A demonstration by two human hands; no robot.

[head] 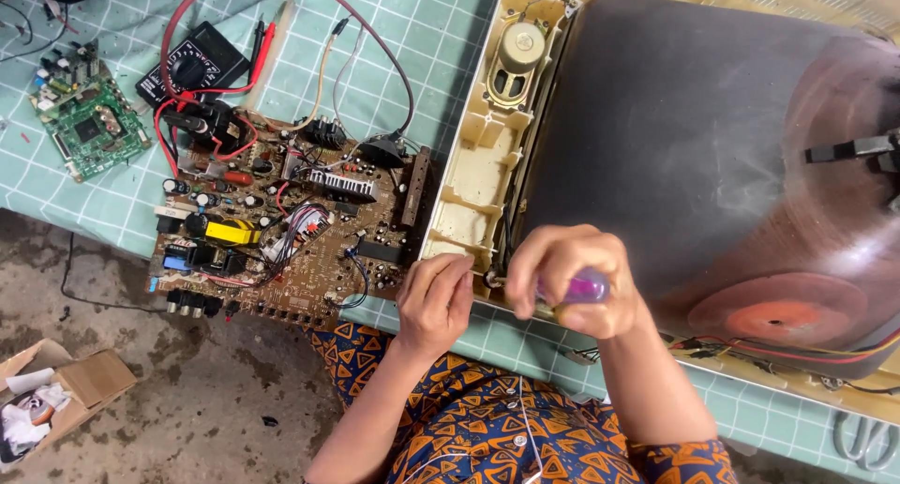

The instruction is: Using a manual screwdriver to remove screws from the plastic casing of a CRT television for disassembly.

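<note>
Patterned orange-and-blue cloth (487, 437) covers my lap at the bottom of the frame. Above it, my right hand (572, 282) closes its fingers around a translucent purple screwdriver handle (583, 287), tip at the lower corner of the cream plastic television shell (473, 179). My left hand (434, 301) rests just beside it, fingers loosely curled on the shell's edge, holding nothing. Centre left lies a brown circuit board (281, 221); the dark grey picture tube (694, 137) fills the right. A black multimeter (192, 67) sits upper left.
</note>
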